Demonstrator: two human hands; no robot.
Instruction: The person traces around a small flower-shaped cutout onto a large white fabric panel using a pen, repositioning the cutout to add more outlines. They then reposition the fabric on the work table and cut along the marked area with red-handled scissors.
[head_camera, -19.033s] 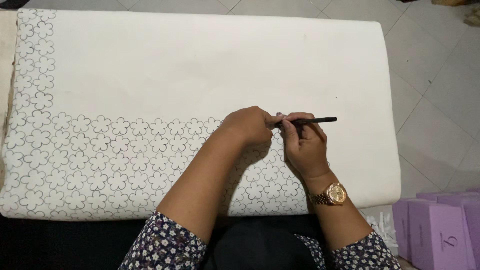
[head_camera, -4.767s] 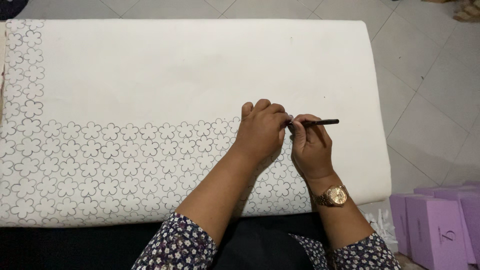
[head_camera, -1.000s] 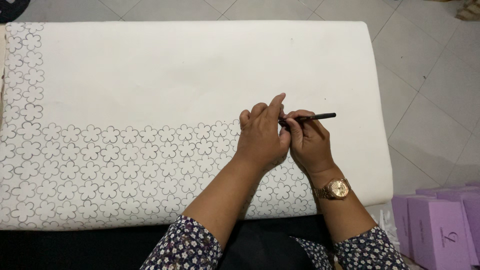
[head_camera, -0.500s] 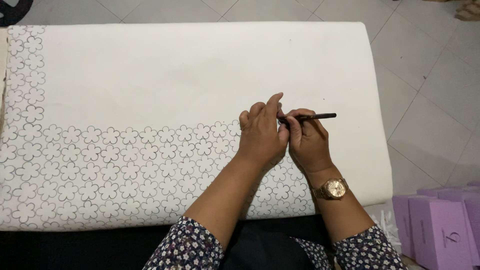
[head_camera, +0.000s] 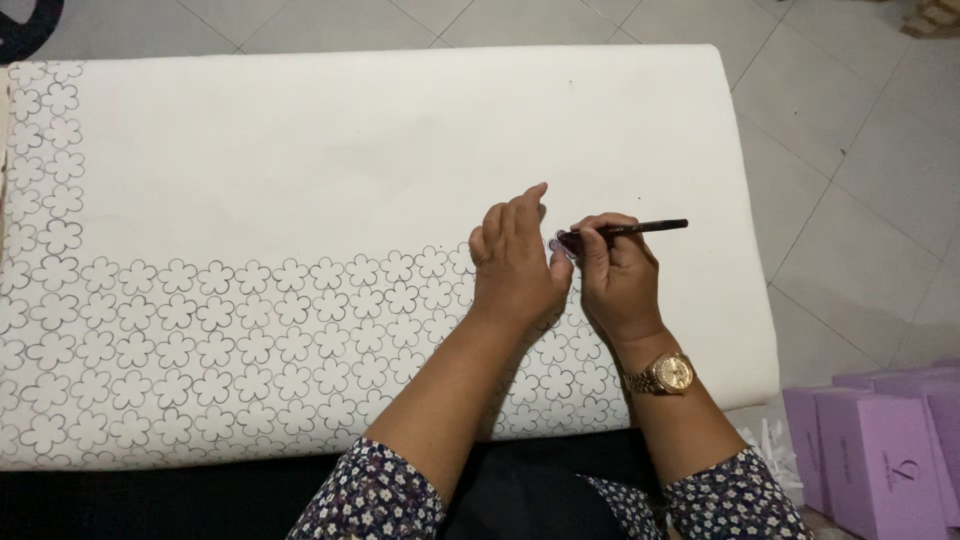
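Observation:
A large white sheet (head_camera: 380, 140) lies flat before me, with outlined flower shapes (head_camera: 230, 330) filling its left edge and lower band. My right hand (head_camera: 618, 280) grips a dark pen (head_camera: 640, 227), its tip at a small purple flower-shaped template (head_camera: 562, 242) on the sheet. My left hand (head_camera: 515, 262) rests flat beside it, thumb pressing the template, fingers loosely extended. A gold wristwatch (head_camera: 660, 374) sits on my right wrist.
Purple boxes (head_camera: 880, 440) stand on the tiled floor (head_camera: 850, 200) at the lower right. A dark cloth (head_camera: 150, 500) lies along the near edge under the sheet. A dark round object (head_camera: 30, 25) shows at the top left corner.
Both hands have stayed at the same spot at the right end of the flower rows. The left index finger has lifted slightly; the pen keeps its angle.

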